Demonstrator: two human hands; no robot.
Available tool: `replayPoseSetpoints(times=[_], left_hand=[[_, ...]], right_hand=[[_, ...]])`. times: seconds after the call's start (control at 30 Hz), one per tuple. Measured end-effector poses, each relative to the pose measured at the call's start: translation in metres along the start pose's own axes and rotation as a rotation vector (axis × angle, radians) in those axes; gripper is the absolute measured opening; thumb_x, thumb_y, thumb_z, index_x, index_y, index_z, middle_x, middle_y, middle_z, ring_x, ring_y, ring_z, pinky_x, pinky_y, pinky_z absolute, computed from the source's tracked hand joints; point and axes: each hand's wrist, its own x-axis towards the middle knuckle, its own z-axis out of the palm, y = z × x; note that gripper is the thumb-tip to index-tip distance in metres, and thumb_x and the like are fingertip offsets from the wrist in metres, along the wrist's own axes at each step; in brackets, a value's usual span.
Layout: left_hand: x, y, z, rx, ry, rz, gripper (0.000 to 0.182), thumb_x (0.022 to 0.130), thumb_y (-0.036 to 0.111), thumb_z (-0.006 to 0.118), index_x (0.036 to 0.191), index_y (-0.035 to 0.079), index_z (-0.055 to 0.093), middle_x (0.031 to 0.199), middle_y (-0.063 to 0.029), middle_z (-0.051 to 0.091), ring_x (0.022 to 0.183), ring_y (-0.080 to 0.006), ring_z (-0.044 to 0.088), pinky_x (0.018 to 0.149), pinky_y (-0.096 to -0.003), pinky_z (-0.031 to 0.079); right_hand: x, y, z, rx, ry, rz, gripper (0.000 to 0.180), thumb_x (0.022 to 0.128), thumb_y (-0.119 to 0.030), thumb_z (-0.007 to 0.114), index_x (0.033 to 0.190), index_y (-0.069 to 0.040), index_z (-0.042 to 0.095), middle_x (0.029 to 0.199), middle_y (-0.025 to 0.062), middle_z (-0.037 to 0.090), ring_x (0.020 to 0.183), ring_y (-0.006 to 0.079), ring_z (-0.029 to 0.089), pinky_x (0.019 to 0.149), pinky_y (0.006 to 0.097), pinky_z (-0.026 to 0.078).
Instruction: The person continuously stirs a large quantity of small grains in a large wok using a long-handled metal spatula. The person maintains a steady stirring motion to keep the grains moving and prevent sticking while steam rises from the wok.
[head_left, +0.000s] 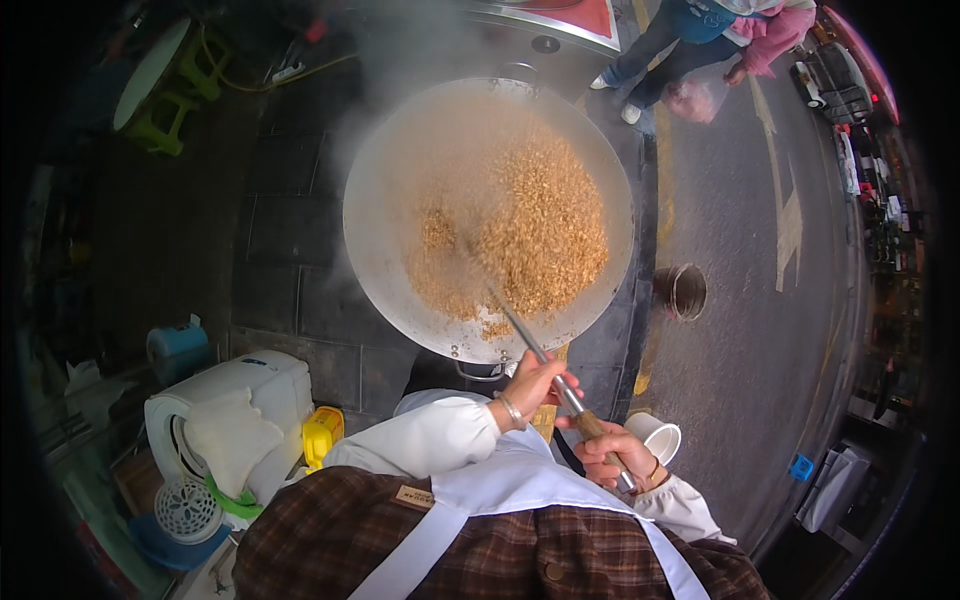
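A big round metal wok (382, 277) with riveted loop handles lies before me, holding a heap of golden-brown, crumbly or grainy food (555, 225). Steam hides part of the food and the wok's far side. My left hand (531, 384) grips the metal shaft of a long-handled tool (517, 322). Lower down, my right hand (616, 456) is closed around the same tool near its wooden grip and metal end. The shaft slants up and left into the food; its working end is hidden by food and steam.
A person (701, 45) with a plastic bag (694, 101) stands beyond the wok at the right. Buckets (686, 292) and a white tub (656, 435) stand right of me. At left are a white container (225, 390), a yellow jug (322, 435) and green stools (161, 124).
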Motion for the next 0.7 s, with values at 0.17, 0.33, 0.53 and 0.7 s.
replayPoseSetpoints(times=[0.17,0.33,0.53,0.7], left_hand=[[0.02,0.054,-0.049,-0.141,0.217,-0.088,0.021,0.09,0.02,0.042,0.087,0.004,0.056,0.09,-0.0165,0.067,0.081,-0.0302,0.068,0.073,-0.045,0.056],[0.076,0.102,-0.041,-0.024,0.034,0.164,0.021,0.091,0.018,0.039,0.095,0.002,0.052,0.106,-0.0242,0.063,0.097,-0.0333,0.065,0.081,-0.0466,0.056],[0.032,0.052,-0.004,0.018,-0.154,0.166,0.02,0.094,0.012,0.047,0.109,0.011,0.034,0.108,-0.0252,0.061,0.089,-0.0341,0.067,0.075,-0.0458,0.058],[0.061,0.114,-0.015,0.371,0.008,0.321,0.022,0.093,0.013,0.055,0.104,0.008,0.036,0.089,-0.0161,0.066,0.068,-0.0259,0.069,0.054,-0.0359,0.058]], right_hand=[[0.09,-0.054,0.054,-0.635,0.159,0.101,0.041,0.078,-0.005,0.058,0.116,0.003,0.044,0.064,0.0014,0.049,0.042,0.0084,0.047,0.034,0.0244,0.037],[0.128,-0.066,0.02,-0.077,-0.188,-0.18,0.033,0.088,-0.011,0.053,0.119,-0.003,0.045,0.061,-0.0033,0.044,0.04,0.0063,0.043,0.034,0.0236,0.035],[0.036,-0.016,-0.031,0.103,-0.236,-0.067,0.058,0.091,-0.019,0.049,0.143,-0.002,0.03,0.07,0.0013,0.05,0.045,0.0086,0.047,0.037,0.0232,0.038],[0.071,-0.027,0.02,-0.694,0.451,-0.605,0.049,0.098,-0.027,0.044,0.145,-0.016,0.034,0.074,0.0017,0.052,0.05,0.0071,0.047,0.04,0.0218,0.036]])
